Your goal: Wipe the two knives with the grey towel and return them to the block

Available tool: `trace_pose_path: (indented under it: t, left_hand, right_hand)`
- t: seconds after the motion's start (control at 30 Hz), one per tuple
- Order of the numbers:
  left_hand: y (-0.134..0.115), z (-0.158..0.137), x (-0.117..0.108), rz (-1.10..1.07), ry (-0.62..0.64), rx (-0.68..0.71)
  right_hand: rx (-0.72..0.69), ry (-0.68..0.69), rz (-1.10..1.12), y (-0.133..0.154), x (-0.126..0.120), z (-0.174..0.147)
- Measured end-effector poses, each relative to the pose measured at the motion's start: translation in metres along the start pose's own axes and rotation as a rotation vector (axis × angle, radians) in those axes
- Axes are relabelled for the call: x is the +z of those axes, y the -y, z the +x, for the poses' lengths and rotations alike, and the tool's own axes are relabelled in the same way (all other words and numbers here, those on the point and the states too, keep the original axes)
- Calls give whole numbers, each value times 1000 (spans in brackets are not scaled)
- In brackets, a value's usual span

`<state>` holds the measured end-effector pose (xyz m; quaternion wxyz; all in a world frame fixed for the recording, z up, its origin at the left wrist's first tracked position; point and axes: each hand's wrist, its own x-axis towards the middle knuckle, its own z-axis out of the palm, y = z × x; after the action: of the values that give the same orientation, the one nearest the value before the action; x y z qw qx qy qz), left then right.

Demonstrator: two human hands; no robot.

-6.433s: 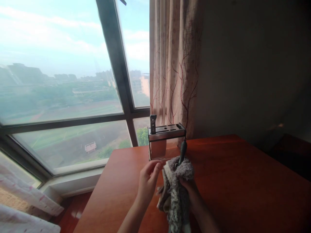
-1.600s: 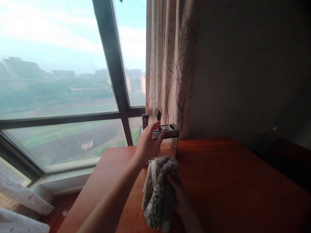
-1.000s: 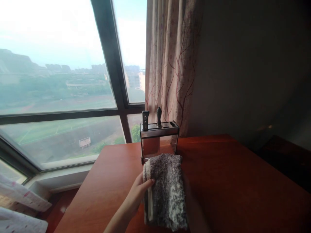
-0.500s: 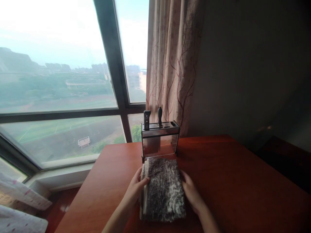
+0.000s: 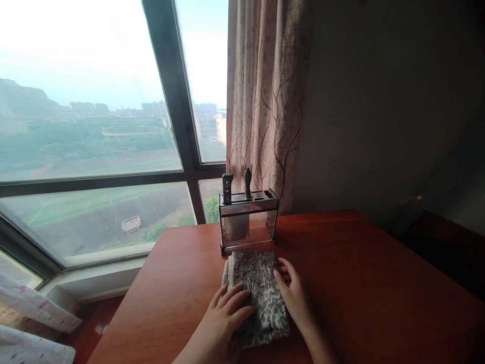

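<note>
A folded, fuzzy grey-and-white towel (image 5: 261, 296) lies on the wooden table in front of me, its layered folds showing along the left side. My left hand (image 5: 229, 313) rests on the towel's left part, palm down, with the fingers spread over the top. At the right edge is my right hand (image 5: 291, 290), its thumb touching the towel's upper face and its fingers loosely curved beside it. Just behind the towel stands a knife block (image 5: 248, 220) with clear sides and a metal top. Two dark handles (image 5: 247, 183) stick up from it.
The reddish-brown table (image 5: 341, 273) spreads to both sides, with its far edge behind the knife block. A patterned curtain (image 5: 265, 101) hangs beyond it. A large framed window (image 5: 91, 126) fills the left, above a white sill (image 5: 98, 275).
My left hand has moved from the towel's left edge onto its top, fingers spread. My right hand has shifted slightly up, its thumb now over the right edge.
</note>
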<state>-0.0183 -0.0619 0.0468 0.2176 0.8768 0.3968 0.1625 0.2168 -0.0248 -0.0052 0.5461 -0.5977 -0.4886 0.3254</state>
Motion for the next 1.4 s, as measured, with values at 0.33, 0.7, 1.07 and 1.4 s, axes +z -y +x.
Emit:
trace_pose_path:
  t: [0.33,0.7,1.07,1.4]
  left_hand:
    - [-3,-20,-16,66,-65,116]
    - [16,-4,15,255,-260,-119]
    - [-49,63,48,164,-119,-243]
    - [-58,94,69,66,-187,-166]
  right_hand:
    - [-113,-18,-158,-2,1,-7]
    - [-319,98,-386,-8,1,-20]
    - [-279,125,-437,-37,-78,47]
    - [-230,77,-426,-57,-118,69]
